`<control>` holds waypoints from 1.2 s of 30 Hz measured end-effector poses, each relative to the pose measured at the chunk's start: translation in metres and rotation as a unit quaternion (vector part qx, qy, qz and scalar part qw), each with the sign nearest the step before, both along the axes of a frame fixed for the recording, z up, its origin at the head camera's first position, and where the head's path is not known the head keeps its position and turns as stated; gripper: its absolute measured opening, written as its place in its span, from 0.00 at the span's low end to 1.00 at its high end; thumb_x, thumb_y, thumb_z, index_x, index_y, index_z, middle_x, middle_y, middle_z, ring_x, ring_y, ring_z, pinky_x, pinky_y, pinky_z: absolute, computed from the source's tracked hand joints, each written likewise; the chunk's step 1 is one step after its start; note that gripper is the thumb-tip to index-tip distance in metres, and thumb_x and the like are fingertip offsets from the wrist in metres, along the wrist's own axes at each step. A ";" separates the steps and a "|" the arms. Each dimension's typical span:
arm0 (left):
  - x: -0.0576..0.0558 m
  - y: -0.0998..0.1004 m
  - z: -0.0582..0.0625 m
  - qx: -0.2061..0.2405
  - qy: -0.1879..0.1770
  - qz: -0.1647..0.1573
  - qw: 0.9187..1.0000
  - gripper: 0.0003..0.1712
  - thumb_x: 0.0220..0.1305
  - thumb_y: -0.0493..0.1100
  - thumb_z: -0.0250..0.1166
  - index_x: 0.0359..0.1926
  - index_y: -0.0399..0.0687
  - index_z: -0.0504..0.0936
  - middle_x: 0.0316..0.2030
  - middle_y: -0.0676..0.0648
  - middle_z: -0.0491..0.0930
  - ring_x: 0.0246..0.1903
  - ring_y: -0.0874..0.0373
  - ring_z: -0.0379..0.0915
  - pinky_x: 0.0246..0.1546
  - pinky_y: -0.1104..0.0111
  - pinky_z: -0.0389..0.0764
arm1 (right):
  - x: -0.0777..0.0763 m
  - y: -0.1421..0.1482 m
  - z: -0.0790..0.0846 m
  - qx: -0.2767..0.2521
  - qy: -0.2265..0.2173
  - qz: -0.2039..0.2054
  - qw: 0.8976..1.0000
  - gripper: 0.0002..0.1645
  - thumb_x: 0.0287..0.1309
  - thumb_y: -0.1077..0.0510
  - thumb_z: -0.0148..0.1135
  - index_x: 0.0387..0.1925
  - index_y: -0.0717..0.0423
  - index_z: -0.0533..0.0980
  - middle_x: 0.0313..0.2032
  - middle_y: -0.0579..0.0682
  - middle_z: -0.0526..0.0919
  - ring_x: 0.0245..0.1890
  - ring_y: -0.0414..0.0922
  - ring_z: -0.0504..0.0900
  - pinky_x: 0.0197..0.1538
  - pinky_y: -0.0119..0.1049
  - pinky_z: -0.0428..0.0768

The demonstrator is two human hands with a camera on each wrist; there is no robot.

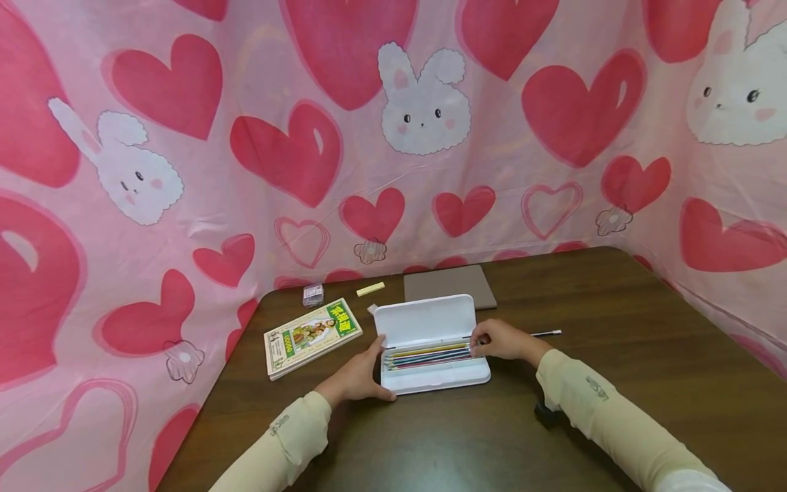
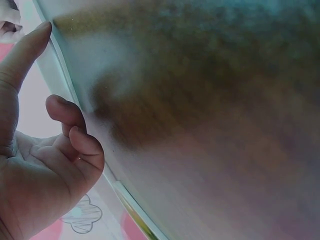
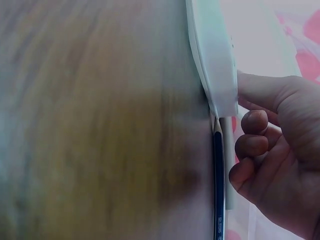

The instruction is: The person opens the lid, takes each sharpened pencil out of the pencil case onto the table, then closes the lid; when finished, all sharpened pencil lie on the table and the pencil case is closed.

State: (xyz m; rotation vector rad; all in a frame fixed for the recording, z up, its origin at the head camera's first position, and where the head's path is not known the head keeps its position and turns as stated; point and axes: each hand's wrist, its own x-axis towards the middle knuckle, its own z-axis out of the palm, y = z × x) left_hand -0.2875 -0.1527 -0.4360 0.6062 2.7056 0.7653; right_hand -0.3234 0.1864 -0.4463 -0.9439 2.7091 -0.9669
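A white pencil case lies with its lid raised on the dark wooden table. Several colored pencils rest lengthwise inside it. My left hand grips the case's left end, thumb at the front corner and fingers toward the hinge. In the left wrist view, that thumb is stretched along the rim. At the right end, my right hand reaches in and pinches at the pencils' ends; the wall hides its fingertips in the right wrist view. A dark blue pencil lies outside the case, its sharpened tip toward it.
Left of the case is a stack of books with an illustrated cover. Farther back are a small clear pack, a pale yellow strip and a grey notebook. A pink heart-patterned curtain surrounds the table.
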 end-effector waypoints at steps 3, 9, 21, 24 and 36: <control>0.000 0.000 -0.001 0.000 0.000 0.000 1.000 0.67 0.38 0.57 0.76 0.71 0.48 0.43 0.63 0.40 0.65 0.61 0.46 0.62 0.63 0.49 0.61 | 0.001 0.002 -0.001 -0.009 0.007 -0.002 1.000 0.04 0.53 0.58 0.65 0.27 0.54 0.78 0.21 0.40 0.70 0.23 0.34 0.66 0.27 0.27 0.67; -0.001 0.000 0.000 -0.002 0.000 0.003 1.000 0.67 0.37 0.57 0.76 0.71 0.48 0.43 0.62 0.40 0.65 0.61 0.46 0.63 0.63 0.49 0.61 | 0.001 0.004 0.000 -0.025 0.018 0.002 1.000 0.04 0.54 0.59 0.64 0.29 0.55 0.78 0.21 0.41 0.71 0.23 0.34 0.66 0.27 0.27 0.67; -0.004 -0.002 0.000 -0.002 -0.006 0.007 1.000 0.67 0.37 0.58 0.76 0.71 0.51 0.43 0.62 0.42 0.65 0.61 0.48 0.62 0.63 0.49 0.61 | 0.001 0.017 0.004 -0.039 0.047 -0.021 0.998 0.04 0.53 0.59 0.65 0.30 0.56 0.79 0.23 0.42 0.73 0.25 0.35 0.67 0.28 0.27 0.69; -0.005 -0.002 0.001 0.002 -0.009 0.006 1.000 0.67 0.37 0.58 0.76 0.71 0.51 0.42 0.63 0.42 0.65 0.61 0.48 0.62 0.63 0.48 0.61 | 0.003 0.023 0.006 -0.037 0.041 -0.036 0.998 0.04 0.53 0.58 0.65 0.30 0.54 0.79 0.23 0.42 0.73 0.25 0.36 0.67 0.29 0.28 0.69; -0.005 -0.002 -0.002 0.002 -0.010 0.003 1.000 0.68 0.37 0.59 0.76 0.71 0.50 0.42 0.63 0.42 0.65 0.62 0.48 0.61 0.63 0.49 0.61 | 0.007 0.054 0.003 -0.035 0.017 -0.083 0.996 0.06 0.54 0.55 0.64 0.31 0.53 0.79 0.25 0.43 0.74 0.27 0.38 0.68 0.30 0.29 0.69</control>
